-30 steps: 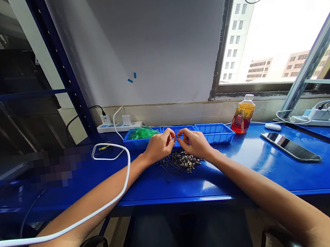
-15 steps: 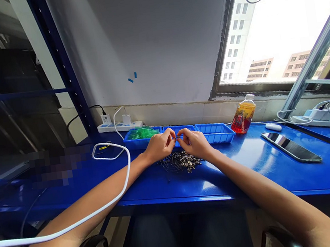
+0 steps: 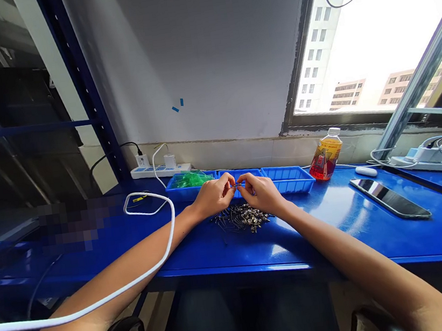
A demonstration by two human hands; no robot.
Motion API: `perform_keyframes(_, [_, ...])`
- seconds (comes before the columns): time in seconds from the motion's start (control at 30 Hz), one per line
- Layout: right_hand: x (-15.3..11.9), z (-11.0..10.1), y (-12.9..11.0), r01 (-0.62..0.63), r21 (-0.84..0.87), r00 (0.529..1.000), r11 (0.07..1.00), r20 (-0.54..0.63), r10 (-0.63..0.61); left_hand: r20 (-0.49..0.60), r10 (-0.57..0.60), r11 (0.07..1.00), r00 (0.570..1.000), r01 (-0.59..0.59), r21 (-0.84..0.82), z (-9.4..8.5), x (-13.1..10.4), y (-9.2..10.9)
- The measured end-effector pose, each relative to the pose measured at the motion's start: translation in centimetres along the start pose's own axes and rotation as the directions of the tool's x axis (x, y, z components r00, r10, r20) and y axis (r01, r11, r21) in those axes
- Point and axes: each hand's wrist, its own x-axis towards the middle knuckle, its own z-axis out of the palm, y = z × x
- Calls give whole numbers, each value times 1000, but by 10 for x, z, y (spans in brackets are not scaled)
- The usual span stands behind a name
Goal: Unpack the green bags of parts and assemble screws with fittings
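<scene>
My left hand [image 3: 215, 194] and my right hand [image 3: 260, 190] meet above the table, fingertips almost touching. Between them is a small, thin metal screw [image 3: 238, 185], pinched by thumb and forefinger on both sides; its details are too small to make out. Just below lies a pile of small metal hardware [image 3: 248, 217], with dark, slender screws toward the left and shinier, chunkier pieces toward the right. Behind the hands stands a row of blue plastic bins [image 3: 290, 178], partly hidden by them. Green plastic bags [image 3: 192, 178] fill the left bin.
The blue table [image 3: 336, 237] carries a drink bottle [image 3: 326, 154], a phone [image 3: 390, 197] and a white case [image 3: 365, 171] on the right. Power strips [image 3: 160, 170] sit at the back left and far right. A white cable [image 3: 153, 272] loops across my left forearm.
Both hands stay in nearly the same place, still pinching the small screw. The pile and bins look unchanged.
</scene>
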Motion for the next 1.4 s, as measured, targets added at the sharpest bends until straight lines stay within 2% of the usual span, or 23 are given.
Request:
perform_keyframes(0.93, [0,-1,-2,-43,-7,997,999,71,43,43,15,1000,999,-16,22,-4,0,-2])
perform_keyframes(1.4, [1,-1,-1,-37,6,998,999,45,37,55,13,998,998,-17,61,-5,1,-2])
